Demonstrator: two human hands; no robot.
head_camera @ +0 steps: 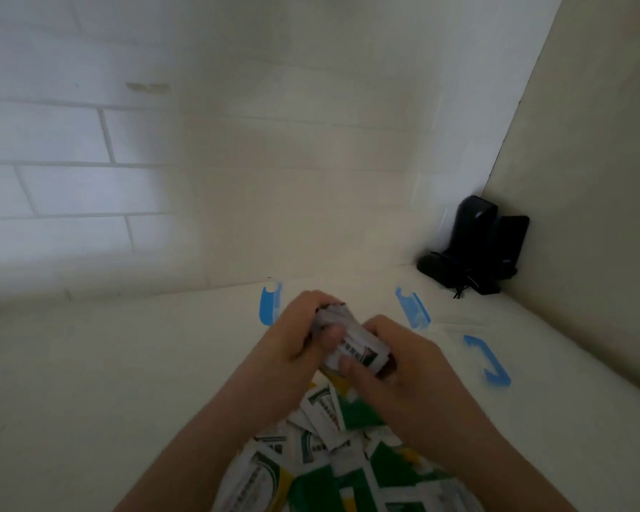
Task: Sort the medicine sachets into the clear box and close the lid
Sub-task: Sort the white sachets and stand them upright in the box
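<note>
White tiled wall, pale surface [126, 364]. Your left hand [292, 334] and right hand [388, 360] both grip one bundle of sachets [351, 345], squaring it; loose sachet pile [329, 456] lies nearer you than the bundle. Next, judged: lower it between the clear box's blue clips [411, 308], just beyond. Black device [477, 249] stands well apart, cornered.

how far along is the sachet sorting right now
Early to midway, at a guess. Done: nothing that shows; how much is already in the clear box is hidden behind the hands. In hand: the left hand and right hand together hold a stack of sachets above the table. Left: a large pile of loose sachets to sort, then the blue latches, which stand open.
</note>
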